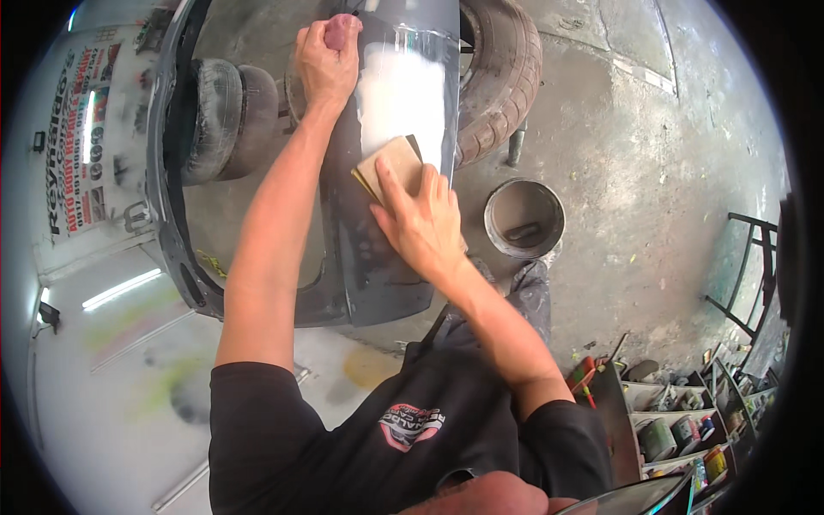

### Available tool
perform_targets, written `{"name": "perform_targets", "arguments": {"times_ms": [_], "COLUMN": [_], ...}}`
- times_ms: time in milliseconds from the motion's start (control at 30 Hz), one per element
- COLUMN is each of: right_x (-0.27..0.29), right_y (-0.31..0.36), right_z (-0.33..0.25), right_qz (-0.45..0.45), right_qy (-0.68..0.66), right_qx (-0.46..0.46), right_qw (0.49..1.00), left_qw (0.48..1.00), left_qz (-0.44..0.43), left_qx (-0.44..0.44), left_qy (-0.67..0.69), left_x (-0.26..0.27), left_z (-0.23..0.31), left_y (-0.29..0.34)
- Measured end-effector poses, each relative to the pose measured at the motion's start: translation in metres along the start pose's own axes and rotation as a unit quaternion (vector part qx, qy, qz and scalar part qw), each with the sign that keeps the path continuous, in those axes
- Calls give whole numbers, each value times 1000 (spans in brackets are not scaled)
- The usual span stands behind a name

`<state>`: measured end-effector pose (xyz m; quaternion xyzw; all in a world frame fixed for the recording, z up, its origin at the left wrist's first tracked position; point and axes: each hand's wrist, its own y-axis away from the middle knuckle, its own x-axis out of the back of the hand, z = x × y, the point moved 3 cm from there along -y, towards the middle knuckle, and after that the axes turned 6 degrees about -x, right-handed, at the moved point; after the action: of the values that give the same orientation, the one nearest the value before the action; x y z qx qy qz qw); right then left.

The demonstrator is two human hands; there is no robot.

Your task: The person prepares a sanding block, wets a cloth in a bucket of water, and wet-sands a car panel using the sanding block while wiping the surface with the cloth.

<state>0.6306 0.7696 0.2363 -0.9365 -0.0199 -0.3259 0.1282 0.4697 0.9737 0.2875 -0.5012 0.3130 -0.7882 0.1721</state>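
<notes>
A dark grey car body panel [386,249] lies in front of me, with a smooth white patch [403,94] on its upper part. My right hand [425,219] presses a tan sanding block [396,161] with a dark edge against the lower end of this patch, its fingers laid over the block. Farther off, my left hand [328,73] is closed around a pinkish, sponge-like lump [343,33] at the panel's far left side. Wet-looking streaks shine on the panel near the white patch.
Right of the panel, a round bucket [558,219] holds murky liquid and a dark object. A large tire [511,86] lies beyond it; more tires [213,116] stand at left. Shelves with cans [659,439] are at lower right, below a black metal frame [747,275].
</notes>
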Motion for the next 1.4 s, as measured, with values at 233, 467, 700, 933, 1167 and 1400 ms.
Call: {"name": "perform_targets", "arguments": {"times_ms": [233,467,700,933,1167,1400], "right_x": [2,2,1,7,-2,-4], "right_y": [-146,6,-147,-3,-143,-11], "right_z": [61,-8,65,0,70,-18], "right_qz": [95,-39,116,-40,79,-10], "right_qy": [25,29,42,25,-1,36], "right_qx": [-108,61,-75,67,-132,6], "right_qw": [989,997,990,997,988,999], "left_qw": [999,998,1000,1000,999,1000], "left_qz": [-33,-36,-14,-13,-24,-17], "left_qx": [2,37,-6,10,-31,5], "left_qy": [14,-28,22,-15,-9,1], "left_x": [-24,0,-36,1,-25,-7], "left_z": [1,-1,6,-5,-5,-8], "left_y": [-3,2,-2,-2,-8,6]}}
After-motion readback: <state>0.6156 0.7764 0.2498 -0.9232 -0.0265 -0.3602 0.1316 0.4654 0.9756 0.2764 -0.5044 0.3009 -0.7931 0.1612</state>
